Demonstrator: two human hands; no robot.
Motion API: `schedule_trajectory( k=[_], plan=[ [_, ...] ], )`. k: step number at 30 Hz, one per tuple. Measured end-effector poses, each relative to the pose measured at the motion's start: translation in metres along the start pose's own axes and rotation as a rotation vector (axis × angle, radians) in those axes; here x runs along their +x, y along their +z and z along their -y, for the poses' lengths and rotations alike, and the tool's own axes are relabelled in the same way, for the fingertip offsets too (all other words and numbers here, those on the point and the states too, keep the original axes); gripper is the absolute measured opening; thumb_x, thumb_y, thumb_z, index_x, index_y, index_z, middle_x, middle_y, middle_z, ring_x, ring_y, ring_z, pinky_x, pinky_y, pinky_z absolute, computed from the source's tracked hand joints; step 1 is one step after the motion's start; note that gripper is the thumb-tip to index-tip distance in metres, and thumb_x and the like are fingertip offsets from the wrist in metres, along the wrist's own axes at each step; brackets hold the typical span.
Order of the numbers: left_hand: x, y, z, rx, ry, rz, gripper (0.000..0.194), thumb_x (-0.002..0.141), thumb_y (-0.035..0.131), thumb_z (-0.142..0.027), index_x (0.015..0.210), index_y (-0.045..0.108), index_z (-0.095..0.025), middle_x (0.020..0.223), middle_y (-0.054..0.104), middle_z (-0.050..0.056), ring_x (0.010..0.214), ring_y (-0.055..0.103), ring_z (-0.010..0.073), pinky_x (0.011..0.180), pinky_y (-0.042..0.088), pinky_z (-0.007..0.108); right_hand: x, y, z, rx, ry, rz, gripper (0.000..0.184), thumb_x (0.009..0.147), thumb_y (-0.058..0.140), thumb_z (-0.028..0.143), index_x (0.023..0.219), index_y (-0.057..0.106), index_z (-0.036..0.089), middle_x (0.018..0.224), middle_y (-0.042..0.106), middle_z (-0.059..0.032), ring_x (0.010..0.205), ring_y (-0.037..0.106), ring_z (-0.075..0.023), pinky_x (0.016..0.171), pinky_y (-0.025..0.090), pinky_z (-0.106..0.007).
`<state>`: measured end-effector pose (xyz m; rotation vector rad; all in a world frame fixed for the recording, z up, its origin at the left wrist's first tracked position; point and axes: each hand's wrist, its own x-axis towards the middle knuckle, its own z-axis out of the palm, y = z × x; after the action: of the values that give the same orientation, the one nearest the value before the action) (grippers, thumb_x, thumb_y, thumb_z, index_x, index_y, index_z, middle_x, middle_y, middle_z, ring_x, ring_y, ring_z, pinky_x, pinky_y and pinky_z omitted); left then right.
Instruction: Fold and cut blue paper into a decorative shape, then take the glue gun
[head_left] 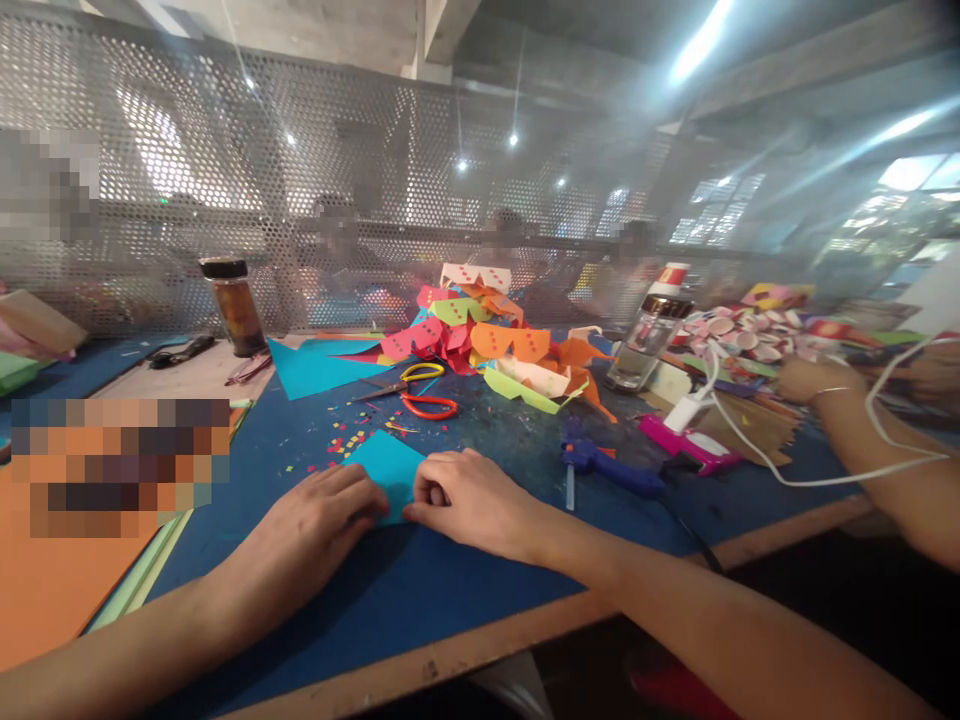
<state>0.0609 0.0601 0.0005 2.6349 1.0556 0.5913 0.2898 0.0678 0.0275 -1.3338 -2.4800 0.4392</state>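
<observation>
Turquoise paper [386, 458] lies just on the person's side of the scissors [391, 387], one corner pointing toward them, its visible length running from that corner back between the hands. Neither hand is nearer: both touch it. The left hand [322, 510] curls over its left side, though whether it grips cannot be told; the right hand [480, 500] is closed, thumb and forefinger pinching its near right edge.
</observation>
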Motion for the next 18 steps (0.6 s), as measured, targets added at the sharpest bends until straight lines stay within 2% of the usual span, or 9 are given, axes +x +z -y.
schedule_trajectory(
  k=[2,4,10,18],
  plan=[
    [-0.0023,0.0027,-0.0005,0.017,0.127,-0.010,0.031,0.102,0.035,-0.015,0.108,0.063,-0.026,0.100,0.064,0.003,0.088,0.061,0.0172,0.079,0.048,0.031,-0.0001,0.0002,-0.0002,-0.008,-0.004,-0.003,0.020,0.085,0.072,0.035,0.075,0.064,0.019,0.074,0.064,0.0025,0.069,0.055,-0.0118,0.067,0.035,-0.027],
    [-0.0037,0.0048,-0.0004,0.062,0.187,-0.015,0.035,0.103,0.033,-0.014,0.113,0.063,-0.027,0.101,0.064,0.003,0.088,0.061,0.0178,0.079,0.049,0.032,-0.0004,0.0006,-0.0005,-0.017,-0.006,-0.007,0.019,0.085,0.071,0.034,0.075,0.064,0.019,0.074,0.064,0.0029,0.069,0.055,-0.0116,0.067,0.034,-0.027],
    [-0.0020,0.0048,0.0006,0.164,0.222,0.009,0.041,0.101,0.033,-0.010,0.121,0.063,-0.029,0.102,0.064,0.005,0.087,0.060,0.0191,0.078,0.052,0.034,-0.0022,0.0008,-0.0017,-0.012,-0.003,-0.017,0.016,0.084,0.070,0.032,0.077,0.064,0.019,0.075,0.064,0.0027,0.070,0.055,-0.0116,0.067,0.035,-0.026],
    [-0.0024,0.0061,0.0001,0.201,0.244,-0.005,0.043,0.100,0.034,-0.007,0.120,0.064,-0.029,0.099,0.064,0.005,0.085,0.060,0.0184,0.075,0.053,0.033,-0.0079,-0.0044,-0.0029,0.053,0.052,0.012,0.006,0.084,0.067,0.023,0.080,0.067,0.019,0.076,0.065,0.0014,0.067,0.056,-0.0111,0.064,0.036,-0.025]
  ],
)
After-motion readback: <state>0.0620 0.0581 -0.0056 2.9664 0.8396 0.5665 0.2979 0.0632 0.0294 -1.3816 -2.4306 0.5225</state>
